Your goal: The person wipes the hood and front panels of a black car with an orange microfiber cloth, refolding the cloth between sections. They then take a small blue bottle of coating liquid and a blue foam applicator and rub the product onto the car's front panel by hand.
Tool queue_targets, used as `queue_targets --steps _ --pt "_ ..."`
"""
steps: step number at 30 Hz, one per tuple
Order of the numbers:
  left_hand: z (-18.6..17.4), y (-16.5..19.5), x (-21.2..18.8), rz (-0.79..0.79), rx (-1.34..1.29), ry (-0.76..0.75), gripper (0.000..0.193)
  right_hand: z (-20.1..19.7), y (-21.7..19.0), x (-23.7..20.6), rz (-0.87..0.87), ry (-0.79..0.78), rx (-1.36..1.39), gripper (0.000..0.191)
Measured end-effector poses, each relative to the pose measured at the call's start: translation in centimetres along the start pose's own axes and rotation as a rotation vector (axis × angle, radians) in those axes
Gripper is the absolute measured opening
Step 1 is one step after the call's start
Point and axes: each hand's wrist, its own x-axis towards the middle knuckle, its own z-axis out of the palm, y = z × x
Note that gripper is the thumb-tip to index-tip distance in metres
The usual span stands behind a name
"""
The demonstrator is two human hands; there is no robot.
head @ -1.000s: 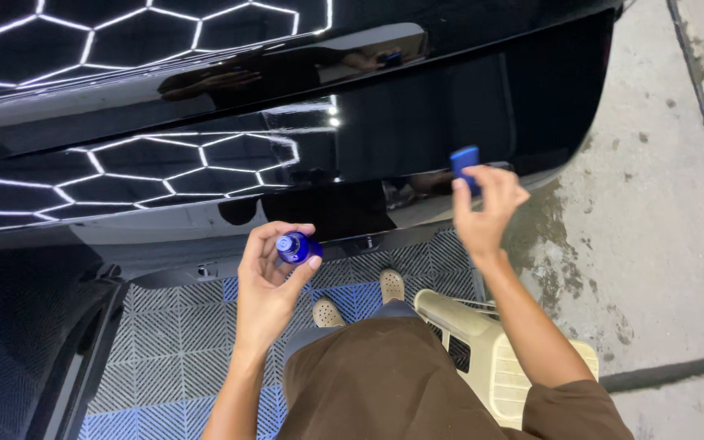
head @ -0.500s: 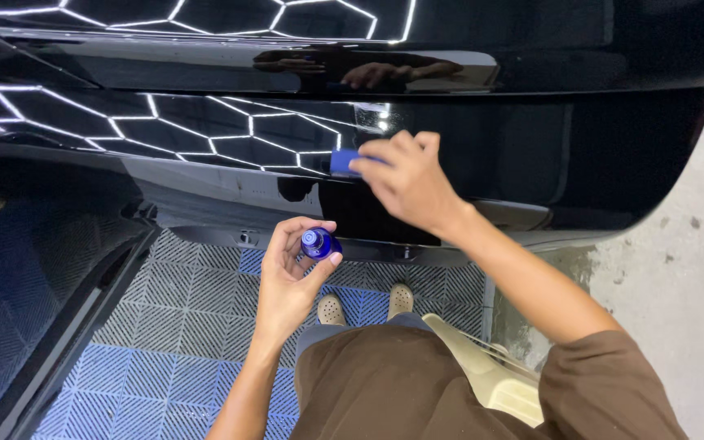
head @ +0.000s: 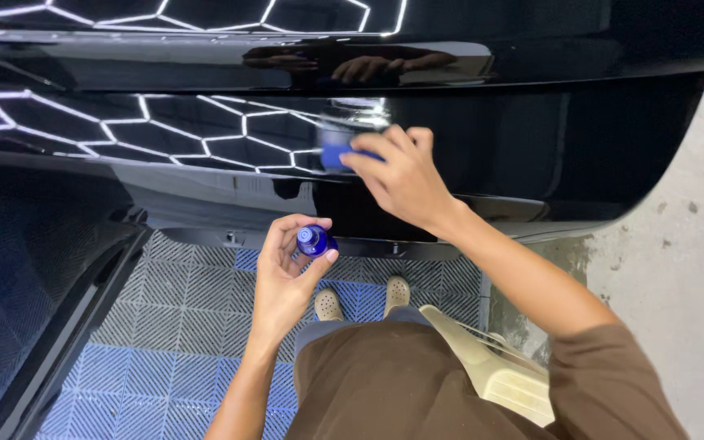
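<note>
Two hands at work: my right hand (head: 401, 175) presses a blue applicator pad (head: 337, 155) against the glossy black car panel (head: 531, 147); my left hand (head: 287, 273) curls around a small blue bottle (head: 315, 241), which could spill if tilted.

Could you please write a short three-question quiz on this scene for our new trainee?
1. True or false: the right hand presses a blue applicator pad against the glossy black car panel.
2. What does the left hand hold? A) a small blue bottle B) a sponge C) a brush
3. What kind of floor lies under the person's shoes?

Key:
1. True.
2. A, the small blue bottle.
3. Grey and blue grid floor tiles.
</note>
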Motion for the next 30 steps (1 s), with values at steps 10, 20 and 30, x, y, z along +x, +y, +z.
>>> queue_targets --steps 10,20,30 --pt "5.9 0.2 0.8 -0.029 0.023 -0.075 0.046 -1.4 6.5 -4.0 0.41 0.283 0.01 0.025" --pt "8.8 1.0 0.7 -0.009 0.052 -0.132 0.046 -15.3 22.3 -21.4 0.918 0.53 -0.303 0.022" --pt "6.8 1.2 -0.6 -0.016 0.041 -0.085 0.044 -1.3 1.6 -4.8 0.491 0.38 -0.007 0.023"
